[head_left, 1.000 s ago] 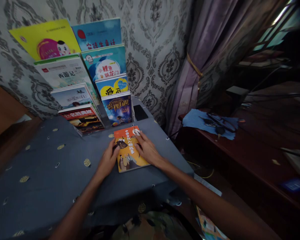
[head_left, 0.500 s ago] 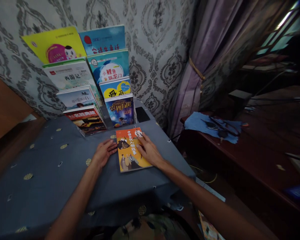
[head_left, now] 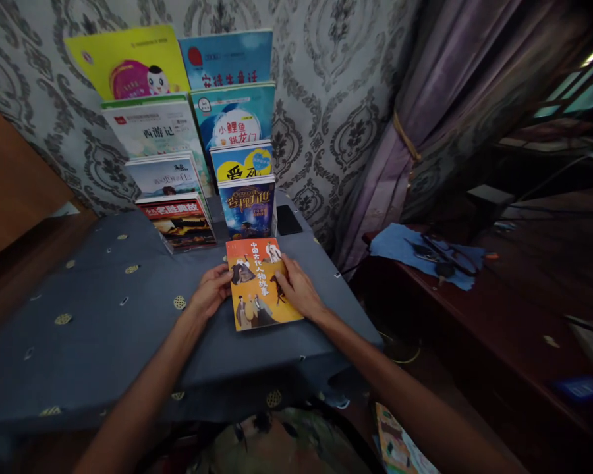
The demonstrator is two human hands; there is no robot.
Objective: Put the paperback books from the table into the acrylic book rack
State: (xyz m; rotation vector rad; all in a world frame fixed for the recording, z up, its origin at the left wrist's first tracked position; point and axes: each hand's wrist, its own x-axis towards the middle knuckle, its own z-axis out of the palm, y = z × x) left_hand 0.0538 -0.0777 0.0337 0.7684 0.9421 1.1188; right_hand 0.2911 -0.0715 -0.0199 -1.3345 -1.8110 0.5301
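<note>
An orange book (head_left: 259,284) with cartoon figures on its cover lies on the blue-grey tablecloth (head_left: 103,309), just in front of the tiered book display. My left hand (head_left: 210,291) curls its fingers round the book's left edge. My right hand (head_left: 299,288) grips the right edge, with its thumb lying on the cover. The book's near end seems slightly raised off the cloth.
A stepped rack of picture books (head_left: 192,138) leans against the patterned wall. A black phone (head_left: 289,220) lies beside the rack. To the right are a purple curtain (head_left: 425,112) and a dark wooden bench with a blue cloth (head_left: 425,253). Another book (head_left: 400,447) lies on the floor.
My left hand has moved from the cloth onto the book's left edge. My right hand has slid from flat on the cover to the right edge. The book has shifted toward the rack.
</note>
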